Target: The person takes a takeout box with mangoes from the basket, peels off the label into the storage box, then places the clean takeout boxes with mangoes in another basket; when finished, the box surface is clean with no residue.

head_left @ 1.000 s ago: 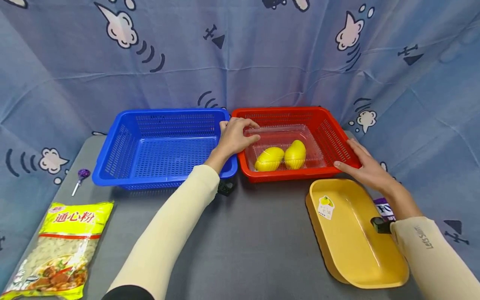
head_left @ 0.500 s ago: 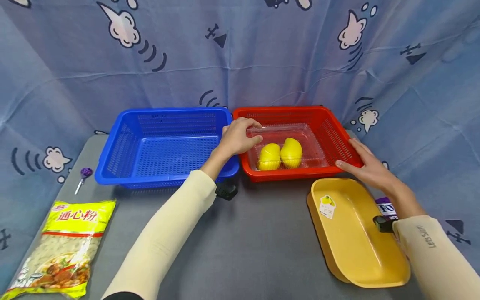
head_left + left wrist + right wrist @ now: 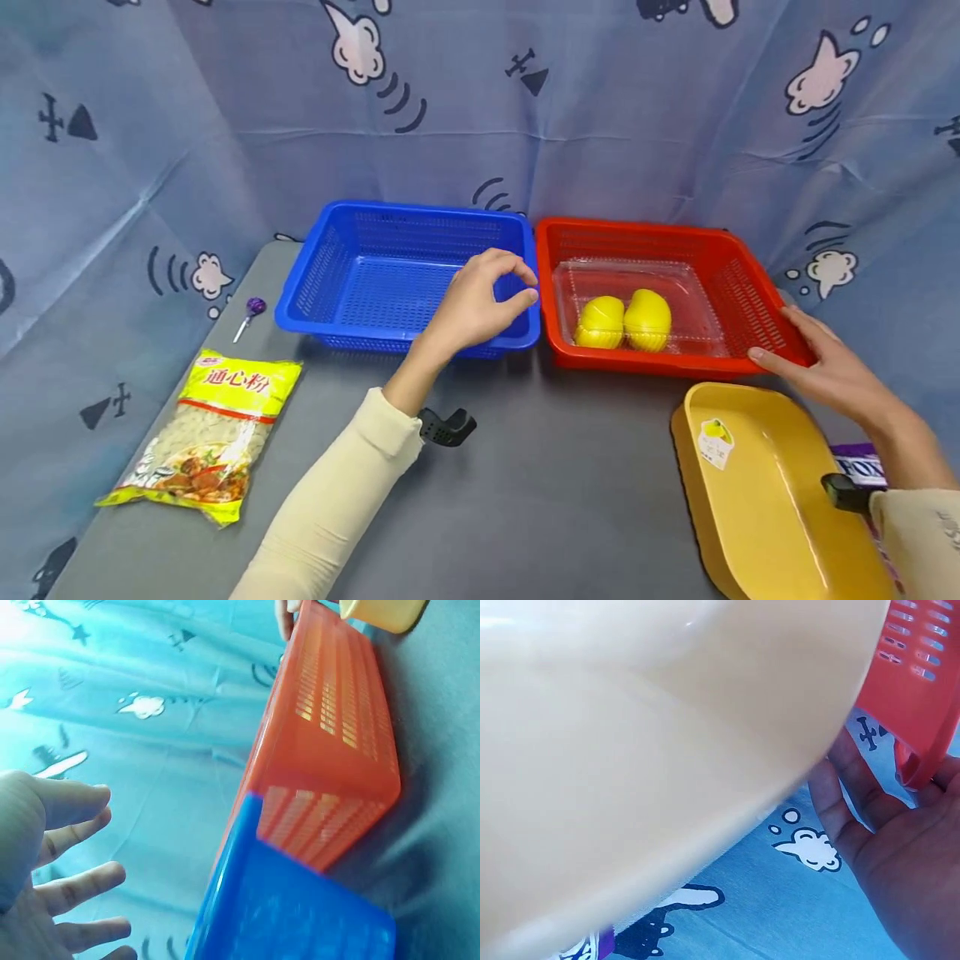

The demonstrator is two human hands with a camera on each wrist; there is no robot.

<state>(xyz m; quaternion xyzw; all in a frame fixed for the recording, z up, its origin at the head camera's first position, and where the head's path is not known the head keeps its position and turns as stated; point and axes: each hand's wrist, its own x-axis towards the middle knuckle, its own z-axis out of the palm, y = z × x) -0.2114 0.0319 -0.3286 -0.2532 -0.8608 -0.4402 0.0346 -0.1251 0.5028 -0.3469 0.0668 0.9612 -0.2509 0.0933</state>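
My left hand [image 3: 483, 300] hovers over the right side of the blue basket [image 3: 405, 333], fingers loosely curved around nothing. In the left wrist view its fingers [image 3: 82, 889] are spread apart. My right hand [image 3: 840, 367] holds the front right corner of the red basket [image 3: 637, 360], with the thumb over the rim and fingers along the outside. In the right wrist view the rim passes between thumb and fingers. A clear plastic clamshell container [image 3: 690, 292] sits in the red basket. Two yellow mangoes [image 3: 600, 321] rest side by side in it.
A yellow tub [image 3: 750, 483] with a fruit sticker stands below the right hand, partly covering a purple packet [image 3: 858, 464]. At the left lie a lollipop [image 3: 255, 307] and a bag of macaroni [image 3: 217, 437]. A patterned curtain [image 3: 465, 100] hangs behind the table.
My left hand has moved left from the clear container to over the blue basket. The head view has turned left. My right hand stays at the red basket's corner.
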